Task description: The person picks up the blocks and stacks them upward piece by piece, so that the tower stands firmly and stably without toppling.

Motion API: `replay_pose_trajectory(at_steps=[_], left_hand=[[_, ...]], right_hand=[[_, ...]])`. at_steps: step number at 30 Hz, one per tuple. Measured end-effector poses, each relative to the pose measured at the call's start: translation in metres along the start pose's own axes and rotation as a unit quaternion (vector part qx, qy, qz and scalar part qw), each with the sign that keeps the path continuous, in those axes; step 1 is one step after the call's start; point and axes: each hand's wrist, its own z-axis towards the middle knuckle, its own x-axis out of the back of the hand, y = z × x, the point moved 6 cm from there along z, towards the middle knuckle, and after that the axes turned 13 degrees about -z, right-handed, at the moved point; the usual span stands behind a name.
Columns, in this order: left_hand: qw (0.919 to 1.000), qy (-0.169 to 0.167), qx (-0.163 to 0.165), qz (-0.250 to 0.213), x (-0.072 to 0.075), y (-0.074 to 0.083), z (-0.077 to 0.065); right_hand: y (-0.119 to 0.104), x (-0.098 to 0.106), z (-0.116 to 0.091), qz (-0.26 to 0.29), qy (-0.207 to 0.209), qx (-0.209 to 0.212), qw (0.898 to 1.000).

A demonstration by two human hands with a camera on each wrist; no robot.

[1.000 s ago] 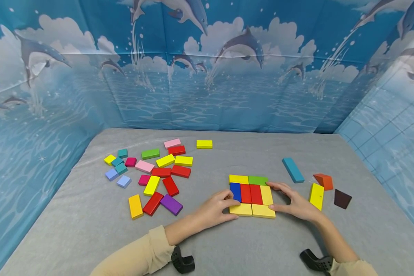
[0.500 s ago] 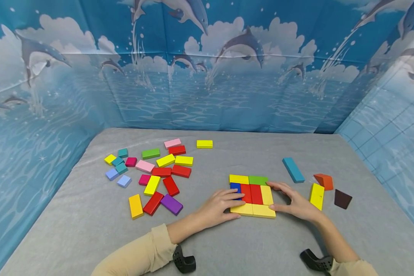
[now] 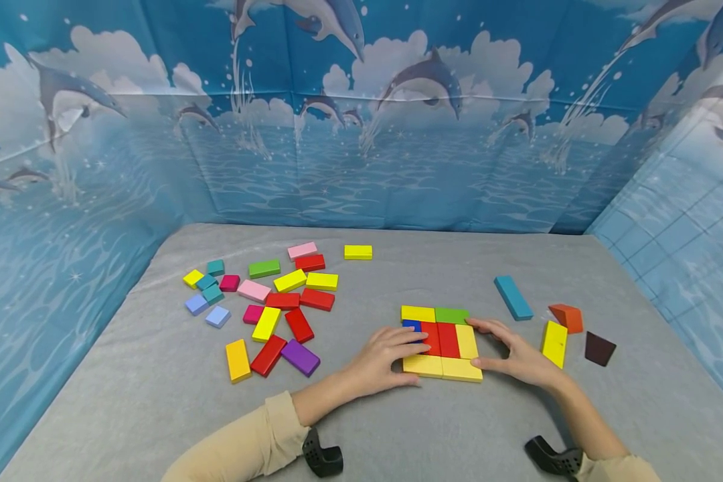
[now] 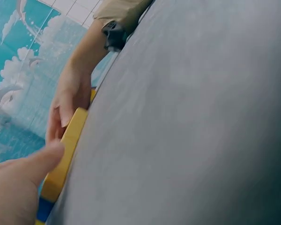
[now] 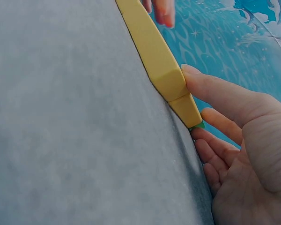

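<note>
In the head view, wooden blocks lie flat and close together as a rectangle. A yellow block [image 3: 418, 313] and a green block [image 3: 450, 315] form its far row. Below them stand a blue block [image 3: 410, 325], two red blocks [image 3: 448, 340] and a pale yellow block [image 3: 466, 341]. Two pale yellow blocks [image 3: 461, 369] make the near row. My left hand [image 3: 376, 360] reaches over the left side, fingers extended across the blue block and onto the red, thumb low by the near-left corner. Thumb and fingertips of my right hand [image 3: 518, 355] touch the right edge, fingers loosely bent.
Many loose coloured blocks, including a purple block [image 3: 300, 357] and an orange-yellow block [image 3: 237, 361], lie at the left. On the right are a long teal block [image 3: 513, 297], a yellow block [image 3: 554, 343], an orange block [image 3: 567, 317] and a dark brown block [image 3: 599, 348].
My left fingers have gone from bent at the near-left block to stretched over the blue and red blocks. The near-left block has shifted slightly right against its neighbour. The right hand stays put.
</note>
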Motion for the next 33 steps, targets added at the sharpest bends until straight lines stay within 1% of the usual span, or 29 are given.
replay_pose_trajectory(at_steps=[2,4,7,9,11,12,15,17,20,23,25,26,27,28,31,32,33], left_hand=[[0.9995,0.025,0.007,-0.019,0.009,-0.004,0.000],[0.9977,0.058,0.020,-0.028,0.023,-0.012,-0.002],[0.9917,0.122,0.041,-0.003,0.050,-0.029,-0.010],[0.9840,0.164,0.060,0.033,0.069,-0.041,-0.019],[0.9729,0.198,0.095,0.073,0.086,-0.053,-0.030],[0.9670,0.209,0.116,0.089,0.093,-0.058,-0.036],[0.9490,0.224,0.184,0.124,0.107,-0.074,-0.053],[0.9387,0.224,0.226,0.133,0.112,-0.082,-0.061],[0.9283,0.216,0.264,0.148,0.115,-0.087,-0.066],[0.9232,0.204,0.282,0.164,0.114,-0.089,-0.067],[0.9243,0.196,0.281,0.168,0.113,-0.089,-0.066],[0.9274,0.191,0.275,0.167,0.112,-0.088,-0.065],[0.9327,0.183,0.265,0.163,0.110,-0.088,-0.063],[0.9400,0.171,0.250,0.156,0.109,-0.087,-0.061],[0.9637,0.123,0.203,0.122,0.102,-0.083,-0.057],[0.9695,0.108,0.190,0.112,0.099,-0.082,-0.056],[0.9732,0.097,0.181,0.104,0.098,-0.081,-0.055]], right_hand=[[0.000,0.000,0.000,0.001,0.000,-0.004,1.000],[0.000,0.000,0.000,0.003,0.000,-0.005,1.000],[-0.001,-0.001,-0.001,0.008,-0.001,-0.007,1.000],[-0.001,0.000,-0.001,0.009,-0.003,-0.007,1.000],[-0.001,0.000,-0.001,0.010,-0.004,-0.010,1.000],[-0.001,0.000,-0.001,0.010,-0.005,-0.010,1.000],[0.000,0.000,-0.001,0.010,-0.005,-0.012,1.000],[0.001,-0.001,-0.001,0.010,-0.003,-0.015,1.000],[0.001,-0.001,0.000,0.008,-0.002,-0.015,1.000],[0.001,-0.001,0.000,0.005,-0.001,-0.013,1.000],[0.000,-0.001,0.000,0.004,0.000,-0.013,1.000],[0.001,-0.001,0.000,0.005,0.001,-0.015,1.000],[0.000,-0.001,0.000,0.002,0.001,-0.012,1.000],[-0.001,0.000,0.000,0.002,0.002,-0.012,1.000],[-0.001,0.000,0.000,0.003,0.001,-0.012,1.000],[-0.001,-0.001,0.000,0.003,0.001,-0.012,1.000],[-0.001,-0.001,0.000,0.004,0.000,-0.011,1.000]])
